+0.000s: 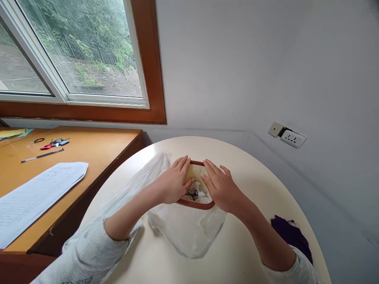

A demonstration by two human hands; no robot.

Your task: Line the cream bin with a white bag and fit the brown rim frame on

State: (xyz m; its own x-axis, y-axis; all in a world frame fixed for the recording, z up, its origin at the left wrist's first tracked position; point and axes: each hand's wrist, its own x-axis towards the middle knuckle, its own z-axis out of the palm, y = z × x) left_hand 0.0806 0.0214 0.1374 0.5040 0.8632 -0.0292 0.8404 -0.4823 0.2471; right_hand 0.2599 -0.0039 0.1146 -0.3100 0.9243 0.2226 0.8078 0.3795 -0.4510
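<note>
A small trash bin with a brown rim [198, 205] stands on the round table, lined with a translucent plastic bag [192, 232] that hangs over its outside. Crumpled paper scraps [197, 192] lie inside it. My left hand [175, 181] holds the left side of the rim, fingers stretched along it and thumb over the inside. On the right side, my right hand [222, 186] grips the rim in the same way, with its thumb inside the opening. The bin's lower body is hidden beneath the bag.
Another stretch of clear plastic bag [139, 179] lies left of the bin, partly under my left forearm. A dark purple cloth [291, 236] rests at the right edge of the round table [254, 244]. The wooden desk [103, 140] holds papers [44, 197], keys [56, 143] and a pen [42, 155].
</note>
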